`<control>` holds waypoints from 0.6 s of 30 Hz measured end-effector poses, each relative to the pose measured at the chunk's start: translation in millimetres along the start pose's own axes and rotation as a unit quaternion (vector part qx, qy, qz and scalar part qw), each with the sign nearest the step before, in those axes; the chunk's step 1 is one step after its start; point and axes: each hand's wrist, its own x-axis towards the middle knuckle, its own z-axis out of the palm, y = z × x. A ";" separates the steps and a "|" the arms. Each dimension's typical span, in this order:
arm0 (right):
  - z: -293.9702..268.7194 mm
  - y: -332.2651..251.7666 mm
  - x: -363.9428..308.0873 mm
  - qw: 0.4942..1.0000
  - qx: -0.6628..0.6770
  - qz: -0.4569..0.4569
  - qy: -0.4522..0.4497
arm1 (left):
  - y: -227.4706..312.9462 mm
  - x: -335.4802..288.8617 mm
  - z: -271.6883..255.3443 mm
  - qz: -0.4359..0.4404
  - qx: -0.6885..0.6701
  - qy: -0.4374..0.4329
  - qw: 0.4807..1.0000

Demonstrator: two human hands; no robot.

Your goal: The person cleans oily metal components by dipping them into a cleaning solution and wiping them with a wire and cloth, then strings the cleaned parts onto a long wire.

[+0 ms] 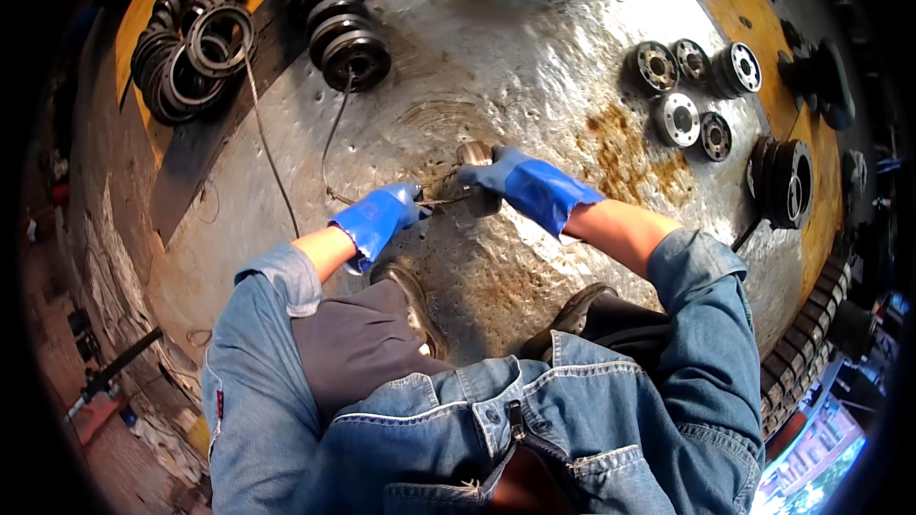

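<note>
One metal ring [483, 204], the reference for all positions, is held over a worn metal plate [534, 67] by the right hand [520, 186], whose blue-gloved fingers are closed across it. The left hand [382, 217], likewise in a blue glove, lies just left of the ring, nearly closed, its fingertips pinching one dark wire [443, 201] that runs toward the ring; whether the wire passes through it cannot be told. To the ring's upper right, well apart, lie five round, holed discs [668, 124]; farther right, lower than these, is one group of black rings [778, 176], too overlapped to count. To its upper left are one row of dark rings [336, 24] and one heap of rings [157, 62], both too crowded to count. Below it show two shoes [412, 288].
</note>
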 end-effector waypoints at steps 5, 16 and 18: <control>0.6 34.0 13.9 0.984 0.157 -0.081 0.020 | -8.7 1.9 -2.2 -0.006 0.050 -0.032 0.998; 45.4 62.2 1.2 0.939 0.324 -0.098 0.053 | 16.4 1.7 16.6 0.039 -0.013 -0.052 0.998; 66.8 95.9 37.2 0.891 0.443 -0.041 0.086 | 22.7 5.9 16.2 0.171 -0.082 -0.001 0.982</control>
